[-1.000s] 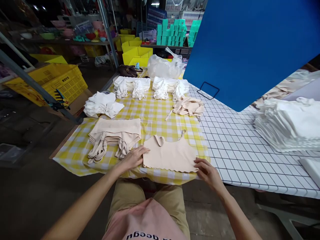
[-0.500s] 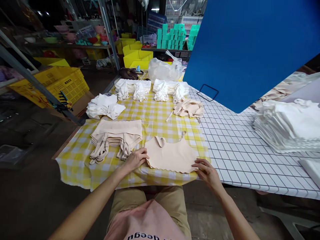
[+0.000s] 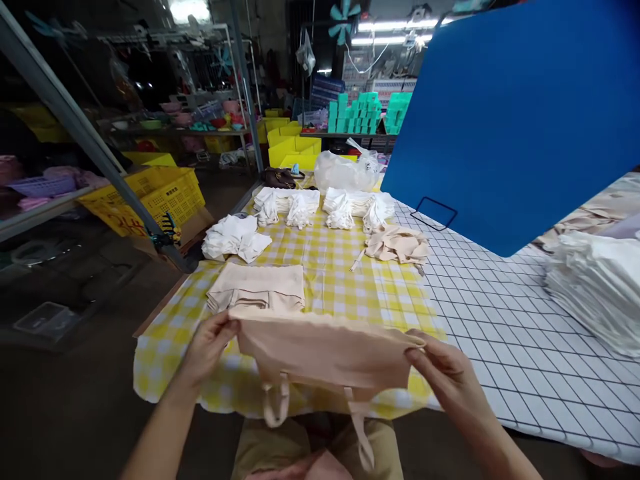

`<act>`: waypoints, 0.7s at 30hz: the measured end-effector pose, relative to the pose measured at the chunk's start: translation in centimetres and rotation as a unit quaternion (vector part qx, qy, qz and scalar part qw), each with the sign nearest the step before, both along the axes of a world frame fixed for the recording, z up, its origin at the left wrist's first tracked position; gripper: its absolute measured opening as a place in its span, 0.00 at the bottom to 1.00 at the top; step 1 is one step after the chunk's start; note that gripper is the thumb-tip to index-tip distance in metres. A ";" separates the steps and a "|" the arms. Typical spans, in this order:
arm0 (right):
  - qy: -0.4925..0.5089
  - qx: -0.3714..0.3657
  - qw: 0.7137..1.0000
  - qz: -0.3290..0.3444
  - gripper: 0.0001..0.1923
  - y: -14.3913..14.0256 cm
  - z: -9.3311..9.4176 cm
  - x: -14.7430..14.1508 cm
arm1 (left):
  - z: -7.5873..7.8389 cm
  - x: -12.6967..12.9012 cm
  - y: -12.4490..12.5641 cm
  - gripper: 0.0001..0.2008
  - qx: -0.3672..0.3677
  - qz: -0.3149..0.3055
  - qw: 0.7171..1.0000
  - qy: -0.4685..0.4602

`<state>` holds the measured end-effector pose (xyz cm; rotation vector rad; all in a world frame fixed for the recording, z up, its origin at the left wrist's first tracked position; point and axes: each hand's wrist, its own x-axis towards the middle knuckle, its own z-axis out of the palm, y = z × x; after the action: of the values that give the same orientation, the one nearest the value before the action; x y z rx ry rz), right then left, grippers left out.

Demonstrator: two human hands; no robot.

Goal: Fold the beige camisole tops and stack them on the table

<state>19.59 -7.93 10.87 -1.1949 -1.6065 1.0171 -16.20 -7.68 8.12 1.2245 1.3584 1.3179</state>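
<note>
A beige camisole (image 3: 325,350) is stretched between my two hands above the near table edge, its hem up and its straps hanging down toward my lap. My left hand (image 3: 213,343) pinches one hem corner. The other corner is gripped between the thumb and fingers of my right hand (image 3: 440,367). Just behind the camisole, on the left, lies a neat stack of folded beige camisoles (image 3: 257,287); the held one covers its front part. A loose heap of beige garments (image 3: 397,244) sits farther back on the right.
On the yellow checked cloth (image 3: 330,287) stand two white garment stacks (image 3: 287,203) (image 3: 357,207), a white pile (image 3: 235,237) and a plastic bag (image 3: 345,172). A big blue panel (image 3: 510,127) rises at right, beside more white garments (image 3: 595,287). A metal post (image 3: 100,133) stands left.
Both hands have lifted the camisole off the table and flipped it, so the straps now hang downward. My view has tilted up.
</note>
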 end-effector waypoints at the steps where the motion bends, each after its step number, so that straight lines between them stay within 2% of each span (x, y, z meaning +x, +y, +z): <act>1: -0.002 0.007 1.000 0.025 0.13 0.2 0.5 -1.4 | 0.4 -1.5 -0.6 0.20 -0.007 0.032 0.999 -0.012; 4: -0.014 0.032 0.996 0.083 0.15 1.7 0.7 -5.8 | 0.9 -5.8 -1.3 0.23 -0.017 0.096 0.995 -0.012; 6: -0.010 0.028 0.996 0.089 0.18 3.6 -0.4 -8.8 | 0.4 -8.2 -0.1 0.25 -0.023 0.105 0.994 0.020; 9: 0.006 -0.012 0.997 0.077 0.19 7.5 -3.7 -12.9 | -1.7 -10.6 4.1 0.30 -0.033 0.093 0.991 0.089; 13: -0.040 -0.049 0.998 0.002 0.18 12.9 -8.8 -16.8 | -5.1 -11.9 10.8 0.37 -0.043 0.096 0.975 0.195; 16: -0.082 -0.052 0.994 -0.048 0.15 15.7 -10.9 -18.1 | -6.4 -12.2 14.3 0.31 -0.057 0.096 0.963 0.245; 21: -0.177 -0.047 0.977 -0.108 0.13 18.5 -11.6 -18.5 | -7.2 -12.0 17.3 0.14 -0.098 0.110 0.922 0.357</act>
<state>1.09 10.53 -0.69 -1.6505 -1.6622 0.7783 -28.19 9.62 0.91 1.5134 2.1362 0.8580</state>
